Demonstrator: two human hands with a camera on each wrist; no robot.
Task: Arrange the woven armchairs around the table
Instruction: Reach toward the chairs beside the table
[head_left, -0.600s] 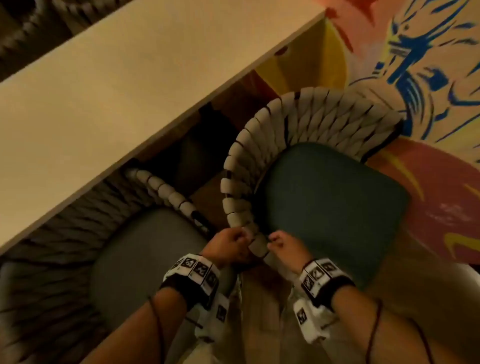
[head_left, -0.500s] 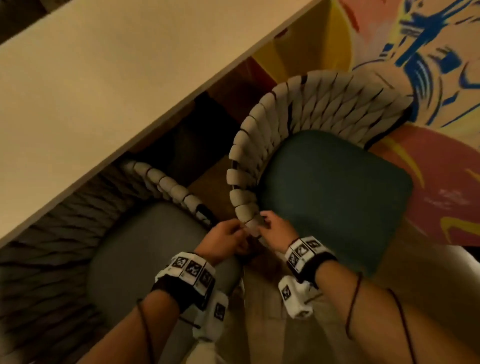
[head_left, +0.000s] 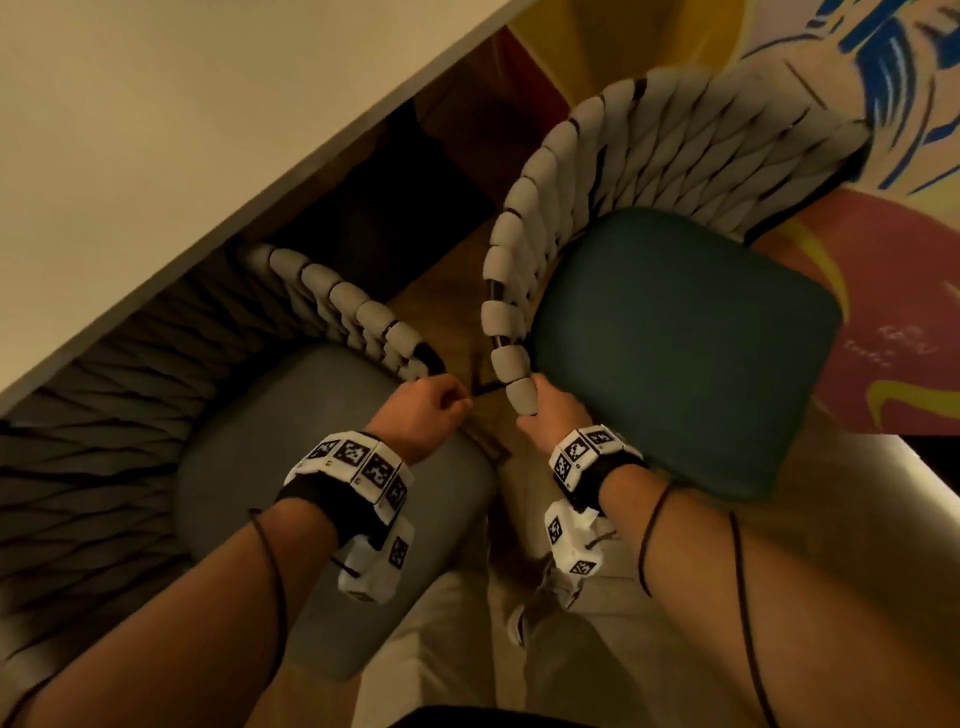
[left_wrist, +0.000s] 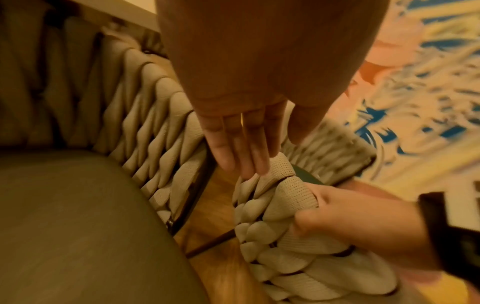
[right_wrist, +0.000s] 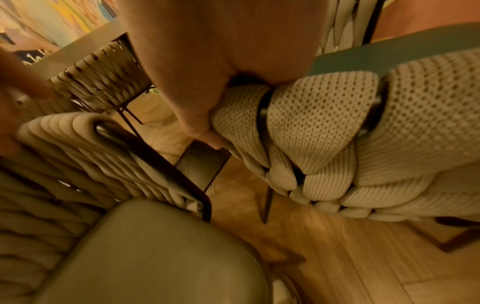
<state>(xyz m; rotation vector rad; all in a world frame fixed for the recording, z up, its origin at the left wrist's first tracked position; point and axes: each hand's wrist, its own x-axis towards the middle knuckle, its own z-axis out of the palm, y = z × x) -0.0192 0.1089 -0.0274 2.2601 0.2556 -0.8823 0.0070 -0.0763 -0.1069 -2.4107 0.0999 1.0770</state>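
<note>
This looks like a café or lounge dining area. A long pale bench (head_left: 171, 130) fills the upper left of the head view, with two woven armchairs (head_left: 649, 156) pulled close, one with a dark green cushion (head_left: 675, 353), one with a grey cushion (head_left: 291, 467). A bright painted mural (head_left: 893, 62) covers the upper right, and wood-plank flooring (right_wrist: 363, 257) shows at the lower right of the right wrist view.
</note>
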